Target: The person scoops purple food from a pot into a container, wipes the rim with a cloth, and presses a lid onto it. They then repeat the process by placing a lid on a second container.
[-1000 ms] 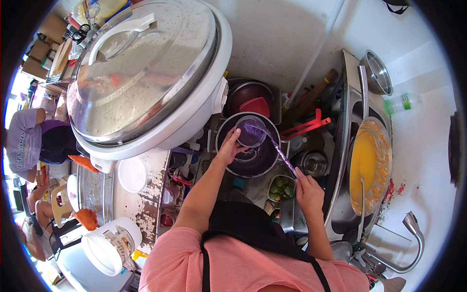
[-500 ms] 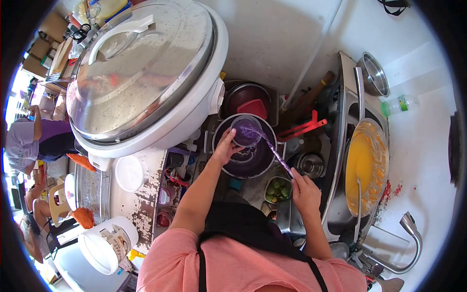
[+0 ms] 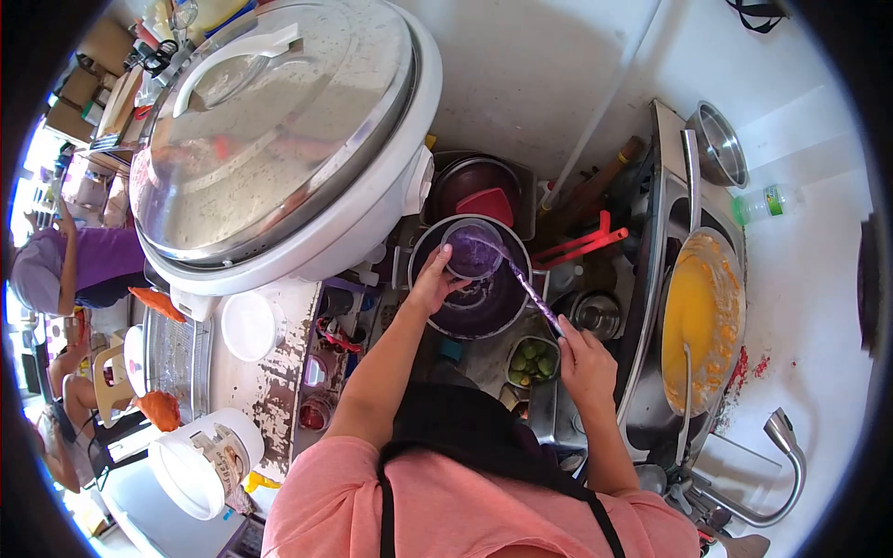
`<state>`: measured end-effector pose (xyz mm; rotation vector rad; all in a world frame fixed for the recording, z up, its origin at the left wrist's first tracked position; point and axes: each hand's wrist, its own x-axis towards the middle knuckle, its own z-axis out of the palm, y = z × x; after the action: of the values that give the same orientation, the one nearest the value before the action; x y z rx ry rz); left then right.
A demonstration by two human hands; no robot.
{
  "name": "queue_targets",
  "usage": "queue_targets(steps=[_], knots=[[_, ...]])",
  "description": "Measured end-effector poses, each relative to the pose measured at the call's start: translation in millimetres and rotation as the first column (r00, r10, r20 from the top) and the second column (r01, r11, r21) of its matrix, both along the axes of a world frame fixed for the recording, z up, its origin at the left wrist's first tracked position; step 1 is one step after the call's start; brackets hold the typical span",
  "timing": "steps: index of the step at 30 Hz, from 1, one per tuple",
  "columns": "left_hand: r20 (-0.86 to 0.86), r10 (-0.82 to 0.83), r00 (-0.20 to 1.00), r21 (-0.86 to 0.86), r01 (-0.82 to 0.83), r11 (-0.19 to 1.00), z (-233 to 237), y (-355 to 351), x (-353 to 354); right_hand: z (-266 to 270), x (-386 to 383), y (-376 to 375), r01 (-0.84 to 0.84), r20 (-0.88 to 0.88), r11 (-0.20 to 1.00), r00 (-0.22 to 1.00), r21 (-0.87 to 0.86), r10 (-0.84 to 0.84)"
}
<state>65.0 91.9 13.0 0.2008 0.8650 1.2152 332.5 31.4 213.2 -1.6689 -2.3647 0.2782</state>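
White walls [image 3: 521, 84] close off the space beyond both hands; open room lies chiefly inside the deep pot [image 3: 458, 322]. Over it, on my remote screen, I see the left hand [image 3: 433, 282], fingers curled around a clear purple-smeared cup [image 3: 470, 249], and the right hand [image 3: 587, 361], closed on a purple-coated utensil [image 3: 535, 296] reaching into the cup. Obstructions: a large lidded cooker [image 3: 279, 158], left of the left hand; red handles [image 3: 591, 243], beyond the right hand; a yellow-filled pan [image 3: 727, 316], to its right; green fruit [image 3: 533, 360], just left of it.
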Motion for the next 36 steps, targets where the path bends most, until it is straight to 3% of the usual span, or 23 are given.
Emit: queue_targets(steps=[18, 21, 24, 36], knots=[[0.021, -0.020, 1.000, -0.006, 0.020, 1.000, 2, -3, -4, 3, -9, 9, -0.083, 0.117, 0.996, 0.990, 0.012, 0.081], [0.026, 0.015, 1.000, -0.018, -0.014, 1.000, 2, -4, -4, 9, -11, 9, -0.073, 0.051, 0.994, 0.996, 0.077, 0.069], [0.024, -0.009, 1.000, -0.022, 0.009, 1.000, 3, -3, -3, 2, -9, 16, -0.097, 0.106, 0.994, 0.990, 0.041, 0.092], [0.002, 0.032, 0.999, -0.018, -0.032, 0.999, 9, -4, -3, 10, -7, 10, -0.050, 0.042, 0.999, 0.998, 0.019, 0.049]])
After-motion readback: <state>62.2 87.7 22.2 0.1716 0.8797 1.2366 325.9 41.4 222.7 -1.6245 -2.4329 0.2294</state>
